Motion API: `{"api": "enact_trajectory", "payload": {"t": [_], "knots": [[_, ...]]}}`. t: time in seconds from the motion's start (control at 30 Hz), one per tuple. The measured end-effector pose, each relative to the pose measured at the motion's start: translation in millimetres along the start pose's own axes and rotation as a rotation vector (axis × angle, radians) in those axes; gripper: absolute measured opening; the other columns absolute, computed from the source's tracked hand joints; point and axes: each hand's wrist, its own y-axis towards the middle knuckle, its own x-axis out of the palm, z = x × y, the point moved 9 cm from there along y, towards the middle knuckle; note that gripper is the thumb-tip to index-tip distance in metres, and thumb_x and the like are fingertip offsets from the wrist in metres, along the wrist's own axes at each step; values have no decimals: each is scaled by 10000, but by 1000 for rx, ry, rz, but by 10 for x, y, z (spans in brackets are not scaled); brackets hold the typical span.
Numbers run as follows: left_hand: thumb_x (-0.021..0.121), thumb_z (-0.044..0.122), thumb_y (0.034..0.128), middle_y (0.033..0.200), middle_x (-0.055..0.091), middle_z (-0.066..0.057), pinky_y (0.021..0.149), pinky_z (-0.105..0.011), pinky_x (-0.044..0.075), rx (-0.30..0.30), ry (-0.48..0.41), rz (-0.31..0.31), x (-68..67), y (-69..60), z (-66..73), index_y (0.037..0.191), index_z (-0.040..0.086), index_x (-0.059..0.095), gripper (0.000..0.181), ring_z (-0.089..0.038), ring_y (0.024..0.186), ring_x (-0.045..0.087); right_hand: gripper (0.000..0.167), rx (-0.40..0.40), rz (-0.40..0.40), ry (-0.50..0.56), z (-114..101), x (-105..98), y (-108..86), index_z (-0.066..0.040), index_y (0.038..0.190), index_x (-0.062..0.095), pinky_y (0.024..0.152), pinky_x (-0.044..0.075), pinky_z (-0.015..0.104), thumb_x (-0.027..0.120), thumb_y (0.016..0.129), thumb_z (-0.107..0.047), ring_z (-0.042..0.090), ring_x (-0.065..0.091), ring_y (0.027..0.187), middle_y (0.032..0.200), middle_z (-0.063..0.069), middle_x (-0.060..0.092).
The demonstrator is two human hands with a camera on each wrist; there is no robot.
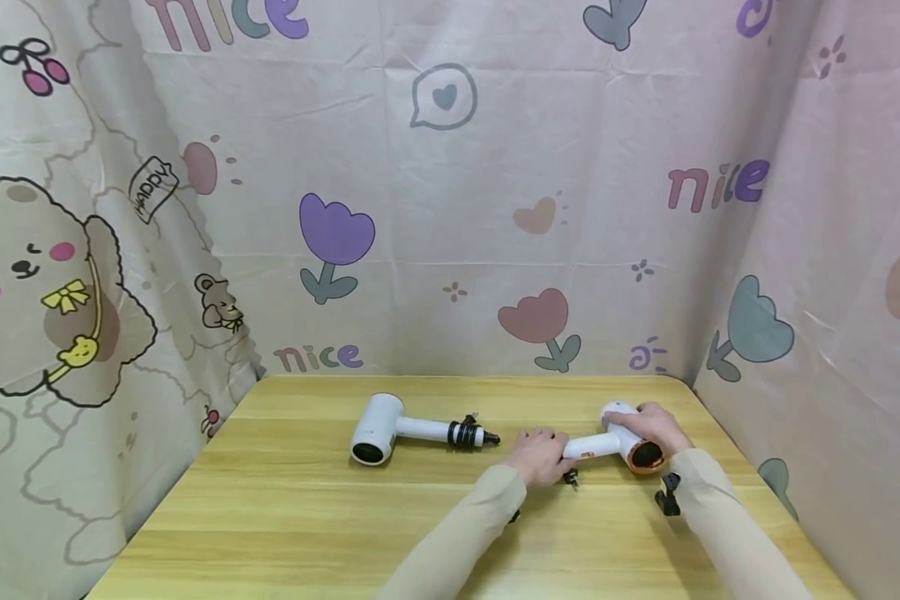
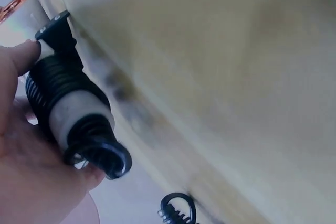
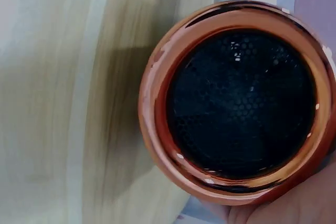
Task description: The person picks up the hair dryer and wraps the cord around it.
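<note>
On the right of the table, both hands hold a white hair dryer (image 1: 596, 447) with a copper-coloured rim. My left hand (image 1: 537, 456) grips the end of its handle, where a black cord (image 2: 63, 85) is wound round it, as the left wrist view shows. A black plug (image 1: 571, 477) sticks out below those fingers. My right hand (image 1: 658, 428) holds the dryer's head from the right side. In the right wrist view, the copper ring (image 3: 152, 98) circles a dark honeycomb mesh (image 3: 241, 103); only part of that hand shows below it.
A second white hair dryer (image 1: 379, 421) lies left of the hands, its handle pointing right with a black cord (image 1: 462, 434) coiled round it. The wooden table (image 1: 285, 517) meets a patterned curtain (image 1: 450, 183) behind and at both sides.
</note>
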Motion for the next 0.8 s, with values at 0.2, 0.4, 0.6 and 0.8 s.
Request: {"api": "enact_trajectory", "payload": {"t": [0.2, 0.4, 0.6, 0.8], "knots": [[488, 565, 971, 1118, 618, 49, 843, -301, 492, 37, -23, 0, -65, -32, -31, 1334, 247, 533, 485, -85, 957, 582, 920, -47, 7, -174, -134, 32, -32, 189, 1394, 309, 648, 471, 300, 564, 914, -554, 301, 572, 859, 1166, 347, 544], [477, 574, 971, 1188, 612, 26, 881, -303, 505, 54, -4, -2, -134, -101, -36, 1399, 244, 484, 541, -103, 1020, 593, 863, -60, 25, -207, -190, 60, -44, 180, 1372, 330, 604, 459, 299, 580, 908, -503, 277, 571, 774, 1057, 308, 579], [441, 566, 988, 1306, 580, -18, 962, -322, 499, 54, -1, 11, -197, -181, -125, 1465, 224, 421, 587, -148, 1146, 577, 871, -131, 105, -296, -297, 98, -71, 182, 1402, 311, 742, 505, 442, 575, 919, -493, 366, 575, 898, 1257, 408, 494], [383, 565, 1007, 1437, 506, -73, 1073, -399, 452, 53, -66, 54, -263, -289, -282, 1498, 191, 380, 618, -216, 1305, 506, 806, -272, 242, -394, -528, 232, -174, 116, 1423, 360, 1001, 349, 710, 570, 934, -488, 549, 402, 1259, 1381, 403, 412]]}}
